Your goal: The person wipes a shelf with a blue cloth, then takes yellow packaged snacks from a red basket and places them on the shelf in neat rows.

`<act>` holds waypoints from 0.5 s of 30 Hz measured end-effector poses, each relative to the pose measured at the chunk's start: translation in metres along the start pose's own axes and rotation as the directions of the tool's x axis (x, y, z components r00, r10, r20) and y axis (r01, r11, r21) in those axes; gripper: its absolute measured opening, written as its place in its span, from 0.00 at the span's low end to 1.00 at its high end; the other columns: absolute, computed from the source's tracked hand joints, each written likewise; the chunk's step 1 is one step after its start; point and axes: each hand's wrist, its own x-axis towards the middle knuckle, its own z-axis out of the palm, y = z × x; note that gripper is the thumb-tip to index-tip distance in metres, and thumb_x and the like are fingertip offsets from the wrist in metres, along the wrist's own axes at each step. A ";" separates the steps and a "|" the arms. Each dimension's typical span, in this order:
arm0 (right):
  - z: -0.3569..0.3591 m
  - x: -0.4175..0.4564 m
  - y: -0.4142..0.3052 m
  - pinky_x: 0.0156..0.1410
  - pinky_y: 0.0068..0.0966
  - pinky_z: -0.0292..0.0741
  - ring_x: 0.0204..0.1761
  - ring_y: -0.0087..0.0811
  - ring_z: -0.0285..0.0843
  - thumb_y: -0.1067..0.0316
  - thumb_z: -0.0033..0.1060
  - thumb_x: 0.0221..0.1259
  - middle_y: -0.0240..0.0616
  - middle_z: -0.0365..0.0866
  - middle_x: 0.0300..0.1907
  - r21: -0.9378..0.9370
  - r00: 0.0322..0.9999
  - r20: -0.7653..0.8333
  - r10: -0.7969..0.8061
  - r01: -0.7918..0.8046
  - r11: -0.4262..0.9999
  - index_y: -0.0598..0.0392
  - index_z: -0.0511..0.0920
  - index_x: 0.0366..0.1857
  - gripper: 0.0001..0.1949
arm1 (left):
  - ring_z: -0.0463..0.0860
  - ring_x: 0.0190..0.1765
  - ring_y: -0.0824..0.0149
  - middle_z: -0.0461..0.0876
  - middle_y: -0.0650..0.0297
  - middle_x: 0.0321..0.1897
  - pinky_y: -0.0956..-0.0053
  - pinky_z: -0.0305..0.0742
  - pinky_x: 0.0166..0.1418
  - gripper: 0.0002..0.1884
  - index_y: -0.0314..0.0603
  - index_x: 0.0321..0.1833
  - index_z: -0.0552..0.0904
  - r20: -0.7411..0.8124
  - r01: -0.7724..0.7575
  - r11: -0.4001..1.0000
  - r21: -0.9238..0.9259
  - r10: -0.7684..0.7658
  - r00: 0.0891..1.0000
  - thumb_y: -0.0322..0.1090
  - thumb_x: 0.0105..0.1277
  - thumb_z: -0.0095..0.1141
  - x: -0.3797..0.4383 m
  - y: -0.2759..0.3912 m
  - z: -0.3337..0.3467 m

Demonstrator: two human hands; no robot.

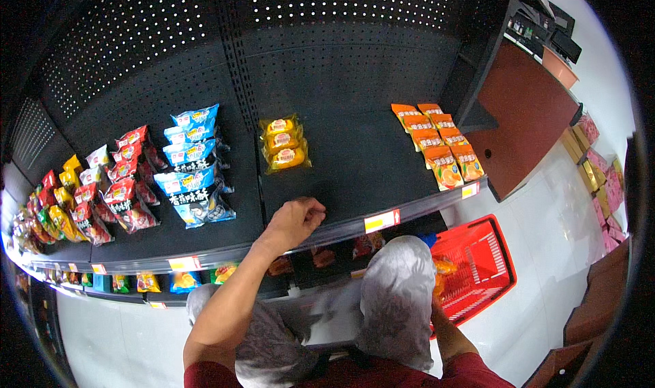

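My left hand (302,218) rests at the front edge of the black store shelf (353,183), fingers curled; whether it holds anything is hidden. Just behind it, yellow-wrapped snack packs (285,145) stand in a short row. My right forearm reaches down beside my knee to the red plastic shopping basket (486,280), and the right hand is hidden behind the knee. Inside the basket lie orange-yellow packs (444,265). Two rows of orange pouches (442,157) stand at the shelf's right end. Blue snack bags (192,183) are lined up to the left of the yellow packs.
Red snack bags (128,203) and yellow ones (66,224) fill the shelf's left part. A lower shelf holds more packets (148,282). Price tags (381,221) line the shelf edge. A brown counter (532,106) stands at right, with pink and gold packages (593,173) beyond it.
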 end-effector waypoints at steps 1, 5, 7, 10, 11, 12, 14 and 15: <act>0.004 0.001 0.001 0.41 0.43 0.80 0.39 0.44 0.81 0.44 0.57 0.64 0.45 0.83 0.44 0.008 1.000 -0.006 0.008 -0.008 1.000 0.52 0.75 0.55 0.25 | 0.88 0.45 0.56 0.88 0.51 0.41 0.65 0.82 0.52 0.10 0.38 0.47 0.85 0.003 -0.010 1.000 0.006 0.009 1.000 0.35 0.68 0.61 0.003 0.000 0.002; 0.008 0.004 0.003 0.38 0.40 0.80 0.35 0.42 0.81 0.45 0.55 0.66 0.42 0.84 0.41 0.059 1.000 -0.019 -0.010 0.011 0.998 0.53 0.77 0.53 0.23 | 0.88 0.45 0.56 0.88 0.52 0.41 0.65 0.82 0.52 0.10 0.38 0.48 0.85 0.003 -0.001 1.000 0.018 0.001 1.000 0.35 0.68 0.61 0.003 -0.003 0.001; 0.007 0.003 0.008 0.36 0.39 0.80 0.33 0.40 0.81 0.46 0.55 0.67 0.41 0.84 0.39 0.107 0.999 -0.028 -0.027 0.030 0.994 0.54 0.78 0.51 0.22 | 0.88 0.45 0.56 0.88 0.52 0.40 0.65 0.81 0.52 0.10 0.38 0.48 0.85 0.005 0.012 1.000 0.018 -0.012 1.000 0.35 0.68 0.61 0.001 -0.003 -0.002; -0.002 -0.005 0.033 0.33 0.37 0.81 0.29 0.38 0.81 0.47 0.53 0.68 0.39 0.85 0.37 0.284 0.992 -0.086 -0.089 0.110 0.953 0.55 0.79 0.50 0.21 | 0.88 0.44 0.56 0.88 0.52 0.40 0.66 0.81 0.51 0.10 0.38 0.47 0.85 0.017 0.010 1.000 0.005 -0.010 1.000 0.34 0.68 0.61 0.005 0.002 0.001; -0.007 -0.010 0.046 0.32 0.36 0.81 0.28 0.37 0.81 0.47 0.53 0.69 0.38 0.85 0.36 0.383 0.987 -0.106 -0.124 0.155 0.911 0.55 0.79 0.49 0.20 | 0.88 0.43 0.56 0.88 0.52 0.39 0.66 0.81 0.50 0.10 0.38 0.47 0.85 0.015 0.011 1.000 0.001 -0.011 1.000 0.34 0.68 0.61 0.006 0.003 0.000; -0.018 -0.014 0.055 0.31 0.36 0.81 0.27 0.36 0.81 0.48 0.52 0.69 0.38 0.85 0.36 0.554 0.983 -0.114 -0.147 0.186 0.812 0.55 0.80 0.48 0.20 | 0.88 0.43 0.56 0.88 0.52 0.39 0.67 0.81 0.50 0.09 0.38 0.47 0.85 0.009 0.014 1.000 -0.005 -0.014 1.000 0.34 0.68 0.61 0.005 0.002 0.001; -0.057 -0.027 0.063 0.29 0.34 0.81 0.25 0.35 0.81 0.49 0.52 0.70 0.36 0.85 0.34 0.938 0.996 0.019 -0.089 0.013 0.347 0.56 0.81 0.47 0.20 | 0.88 0.42 0.55 0.88 0.52 0.39 0.67 0.81 0.49 0.09 0.38 0.47 0.85 -0.016 0.005 0.999 -0.050 -0.006 1.000 0.33 0.68 0.61 0.003 -0.003 0.001; -0.085 -0.037 0.060 0.27 0.29 0.81 0.24 0.30 0.82 0.58 0.55 0.70 0.38 0.85 0.35 0.994 0.994 0.079 -0.071 -0.073 0.082 0.59 0.80 0.49 0.15 | 0.88 0.41 0.55 0.88 0.52 0.39 0.67 0.81 0.48 0.09 0.38 0.47 0.85 -0.025 -0.004 0.997 -0.071 0.003 1.000 0.33 0.68 0.61 0.002 -0.004 0.001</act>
